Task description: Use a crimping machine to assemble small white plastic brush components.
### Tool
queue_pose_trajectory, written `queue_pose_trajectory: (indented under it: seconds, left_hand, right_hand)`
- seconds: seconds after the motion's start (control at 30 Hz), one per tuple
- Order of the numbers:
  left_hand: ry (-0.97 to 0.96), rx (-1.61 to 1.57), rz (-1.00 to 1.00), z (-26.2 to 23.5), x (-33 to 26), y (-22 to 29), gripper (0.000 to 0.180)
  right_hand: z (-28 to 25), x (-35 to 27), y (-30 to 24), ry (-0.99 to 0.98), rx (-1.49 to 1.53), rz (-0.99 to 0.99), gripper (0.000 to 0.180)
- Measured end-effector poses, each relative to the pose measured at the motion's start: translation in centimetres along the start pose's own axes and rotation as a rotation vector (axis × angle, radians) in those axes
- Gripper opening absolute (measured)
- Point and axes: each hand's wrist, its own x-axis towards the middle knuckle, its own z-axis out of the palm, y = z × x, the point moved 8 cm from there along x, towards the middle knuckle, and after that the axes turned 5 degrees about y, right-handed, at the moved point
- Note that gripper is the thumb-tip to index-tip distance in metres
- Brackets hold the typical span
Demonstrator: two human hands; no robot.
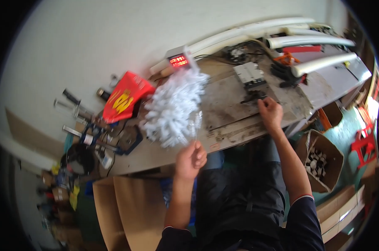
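My left hand (190,161) is closed in a pinch around the thin stems of small white bristle brushes (195,121), whose heads stick up above the fingers. Just beyond them a large heap of similar white brushes (172,104) lies on the workbench (227,98). To the right, my right hand (271,113) has its fingers curled together at a small black fixture (253,97). What those fingers pinch, if anything, is too small to make out. Behind the fixture sits a grey metal block (250,74) with a few round fittings on top.
A digital counter (179,60) with red digits stands behind the heap, beside a red bag (126,96). Tools and clamps (87,121) crowd the left end. White pipes (319,63) lie at the back right. A cardboard box (131,209) and a carton of small parts (319,163) flank my legs.
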Motion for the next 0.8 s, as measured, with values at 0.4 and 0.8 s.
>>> queue_pose_trajectory:
  seconds: [0.4,0.8]
  left_hand:
    - [1.185,0.263,0.717,-34.0,-32.7,21.2,0.021]
    - [1.418,1.488,0.84,-26.2,-28.8,20.7,0.033]
  right_hand:
    - [0.1,-0.2,-1.3,-0.08,-0.077,-0.046,0.032]
    - [0.4,0.0,-1.5,-0.076,-0.182,-0.108,0.03]
